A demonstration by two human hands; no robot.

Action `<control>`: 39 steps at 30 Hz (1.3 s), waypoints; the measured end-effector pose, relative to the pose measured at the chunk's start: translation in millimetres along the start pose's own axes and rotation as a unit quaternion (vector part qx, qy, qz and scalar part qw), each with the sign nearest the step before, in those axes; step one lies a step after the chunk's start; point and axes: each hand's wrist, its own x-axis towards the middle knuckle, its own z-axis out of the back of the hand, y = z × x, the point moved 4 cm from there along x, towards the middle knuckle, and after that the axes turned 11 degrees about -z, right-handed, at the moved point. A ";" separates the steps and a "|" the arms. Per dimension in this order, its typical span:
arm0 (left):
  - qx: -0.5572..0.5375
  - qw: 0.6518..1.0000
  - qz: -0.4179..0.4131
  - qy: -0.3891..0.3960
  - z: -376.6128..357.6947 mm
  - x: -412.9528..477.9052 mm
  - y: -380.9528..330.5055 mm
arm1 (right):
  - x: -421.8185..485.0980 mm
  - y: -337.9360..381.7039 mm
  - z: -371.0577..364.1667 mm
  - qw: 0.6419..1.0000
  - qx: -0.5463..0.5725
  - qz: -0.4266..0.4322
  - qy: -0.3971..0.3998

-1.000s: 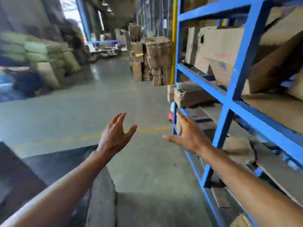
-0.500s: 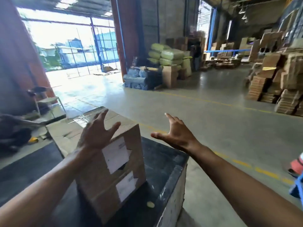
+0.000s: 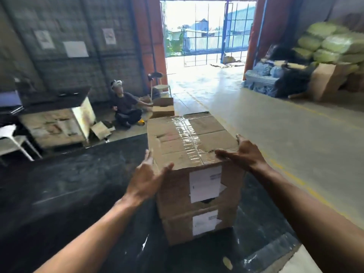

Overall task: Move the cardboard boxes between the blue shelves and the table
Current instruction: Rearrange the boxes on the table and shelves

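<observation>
A taped cardboard box (image 3: pixel 189 138) with white labels on its near face stands on the black table (image 3: pixel 78 184). My left hand (image 3: pixel 146 178) lies against the box's upper left corner, fingers straight along the left side and thumb over the top edge. My right hand (image 3: pixel 244 152) sits at the upper right corner with its thumb on the top and fingers spread along the right edge. The blue shelves are out of view.
A person (image 3: pixel 126 107) sits on the floor beyond the table beside a smaller cardboard box (image 3: pixel 163 110). A white chair (image 3: pixel 11 140) stands at the left. Sacks (image 3: pixel 332 44) and blue bundles (image 3: pixel 262 75) are stacked at the right. Grey floor with a yellow line (image 3: pixel 299 182) runs along the table's right side.
The view has swung left from the blue shelves to the table. Both hands have come from mid-air onto the box's upper corners.
</observation>
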 end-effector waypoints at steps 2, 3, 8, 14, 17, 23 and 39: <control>-0.058 0.996 0.031 -0.057 -13.3 0.8 -6.5 | 18.5 -12.0 1.3 0.999 0.040 -0.002 0.038; -0.078 0.992 0.049 -0.090 -19.3 1.8 -10.1 | 24.3 -19.1 2.1 0.996 0.061 -0.003 0.058; -0.152 0.974 0.052 -0.160 -36.2 24.8 -12.3 | 34.6 -45.5 7.5 0.973 0.198 0.007 0.117; -0.246 0.957 0.057 -0.142 -45.6 54.6 15.2 | 42.2 -57.4 2.3 0.956 0.270 0.004 0.115; -0.288 0.949 0.050 -0.117 -52.6 66.8 17.6 | 43.6 -63.4 5.8 0.955 0.282 -0.010 0.091; -0.335 0.942 -0.010 -0.027 -79.1 115.6 -17.7 | 33.4 -85.6 38.0 0.954 0.294 -0.056 0.003; -0.516 0.702 -0.254 0.420 -286.2 7.0 -370.3 | -362.7 -196.6 243.7 0.766 0.186 -0.334 -0.518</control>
